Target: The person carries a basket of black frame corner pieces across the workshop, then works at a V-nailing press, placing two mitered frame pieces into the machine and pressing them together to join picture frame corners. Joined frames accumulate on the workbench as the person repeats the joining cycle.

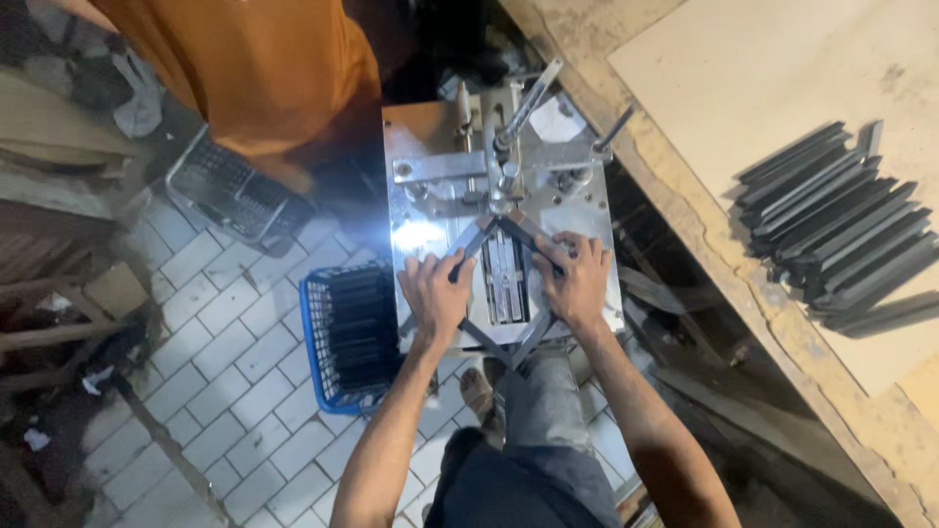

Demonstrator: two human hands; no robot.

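Dark frame point(509, 342) partly hidden under left hand point(435, 293) and right hand point(577, 284), both clamped on it.

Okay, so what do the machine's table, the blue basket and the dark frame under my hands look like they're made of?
Machine table: bare metal, probably steel or aluminium; it glares brightly under the light. Blue basket: looks like moulded plastic, with an openwork lattice wall and uniform colour. Dark frame: thin straight strips, dull black; wood or plastic moulding, I cannot tell which.

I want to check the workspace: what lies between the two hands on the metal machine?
In the head view, between the left hand and right hand lie the machine's slotted centre plate and the dark square frame's inner opening.
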